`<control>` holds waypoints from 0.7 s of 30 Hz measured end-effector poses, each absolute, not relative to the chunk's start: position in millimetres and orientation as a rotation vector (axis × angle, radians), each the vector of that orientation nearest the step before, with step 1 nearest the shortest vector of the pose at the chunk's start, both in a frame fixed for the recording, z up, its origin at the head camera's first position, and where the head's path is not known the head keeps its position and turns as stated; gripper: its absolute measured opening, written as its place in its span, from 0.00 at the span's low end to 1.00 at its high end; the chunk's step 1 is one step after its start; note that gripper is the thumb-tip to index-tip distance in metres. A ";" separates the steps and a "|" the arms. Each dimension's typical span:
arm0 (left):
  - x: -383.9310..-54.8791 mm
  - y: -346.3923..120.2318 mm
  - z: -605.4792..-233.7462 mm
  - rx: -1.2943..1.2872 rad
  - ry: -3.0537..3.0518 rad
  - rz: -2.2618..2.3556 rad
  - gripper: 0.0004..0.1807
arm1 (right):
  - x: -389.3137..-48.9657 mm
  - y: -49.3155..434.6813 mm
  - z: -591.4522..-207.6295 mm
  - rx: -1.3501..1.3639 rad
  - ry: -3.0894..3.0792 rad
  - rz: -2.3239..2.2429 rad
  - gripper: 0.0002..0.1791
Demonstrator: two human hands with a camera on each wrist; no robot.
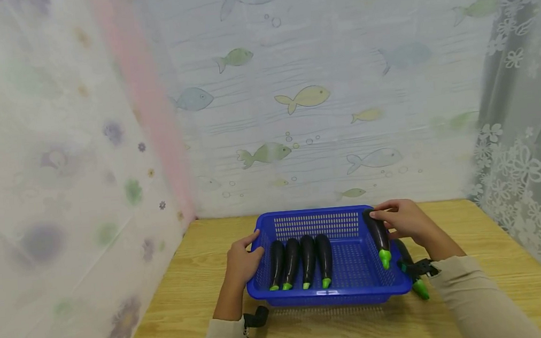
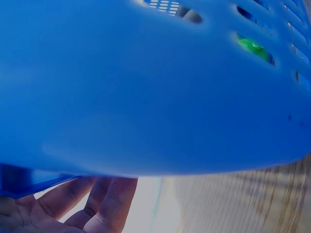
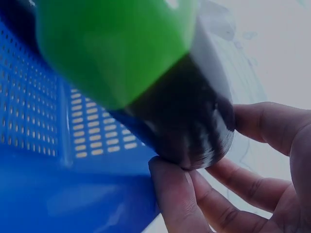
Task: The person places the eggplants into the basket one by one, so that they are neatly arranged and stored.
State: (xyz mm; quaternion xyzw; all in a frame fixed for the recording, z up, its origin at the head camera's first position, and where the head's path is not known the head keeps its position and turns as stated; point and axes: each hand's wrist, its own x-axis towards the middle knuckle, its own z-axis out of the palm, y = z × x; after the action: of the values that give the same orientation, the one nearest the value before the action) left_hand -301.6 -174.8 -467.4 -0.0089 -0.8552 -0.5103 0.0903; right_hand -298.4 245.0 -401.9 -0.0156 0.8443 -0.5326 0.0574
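Note:
A blue plastic basket stands on the table, with several dark eggplants side by side in its left half, green stem ends toward me. At its left rim, my left hand grips the edge; the left wrist view shows its fingers below the rim. My right hand pinches another eggplant near its dark blunt end, above the basket's right side, with the green stem end pointing down toward me. One more eggplant lies outside the basket to the right, partly hidden by the right wrist and rim.
The wooden table reaches out on both sides of the basket. A fish-patterned sheet hangs behind it. Flowered sheeting borders the left, and a lace curtain the right.

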 end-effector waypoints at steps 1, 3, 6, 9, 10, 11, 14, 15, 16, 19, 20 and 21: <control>-301.5 -174.7 -467.4 -0.025 -2.542 -1.518 0.30 | -299.1 243.3 -402.0 -0.049 2.561 -1.617 0.36; -301.1 -174.5 -467.2 -0.029 -2.543 -1.515 0.30 | -300.2 240.1 -401.8 -0.055 2.564 -1.622 0.36; -300.7 -174.4 -466.9 -0.025 -2.544 -1.514 0.30 | -301.9 235.1 -401.8 -0.063 2.562 -1.632 0.35; -300.6 -174.7 -466.4 -0.024 -2.549 -1.519 0.30 | -303.8 229.5 -401.2 -0.067 2.556 -1.640 0.34; -300.8 -174.9 -466.5 -0.015 -2.550 -1.522 0.30 | -304.6 227.6 -401.0 -0.067 2.551 -1.645 0.34; -300.9 -175.1 -466.6 -0.013 -2.552 -1.522 0.30 | -305.3 225.5 -400.8 -0.073 2.544 -1.653 0.33; -301.0 -175.6 -467.0 -0.021 -2.554 -1.520 0.30 | -308.3 220.0 -401.7 -0.089 2.524 -1.675 0.33; -301.0 -175.7 -467.2 -0.024 -2.553 -1.520 0.30 | -309.5 218.0 -402.3 -0.089 2.521 -1.682 0.32; -301.0 -175.7 -467.3 -0.024 -2.552 -1.519 0.30 | -310.6 216.1 -403.0 -0.095 2.521 -1.686 0.32; -301.1 -175.6 -467.4 -0.026 -2.548 -1.519 0.30 | -313.7 210.3 -405.3 -0.101 2.516 -1.700 0.32; -301.1 -175.6 -467.6 -0.028 -2.548 -1.519 0.30 | -314.2 208.0 -405.8 -0.097 2.516 -1.701 0.31; -301.2 -175.6 -467.4 -0.033 -2.547 -1.519 0.30 | -314.6 205.8 -406.2 -0.099 2.518 -1.697 0.31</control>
State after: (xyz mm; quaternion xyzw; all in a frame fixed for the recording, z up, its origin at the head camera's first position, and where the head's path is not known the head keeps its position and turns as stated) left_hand -301.2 -175.6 -467.4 -0.0112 -0.8555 -0.5103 0.0876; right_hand -314.6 205.8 -406.2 -0.0325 0.8276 -0.5579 0.0516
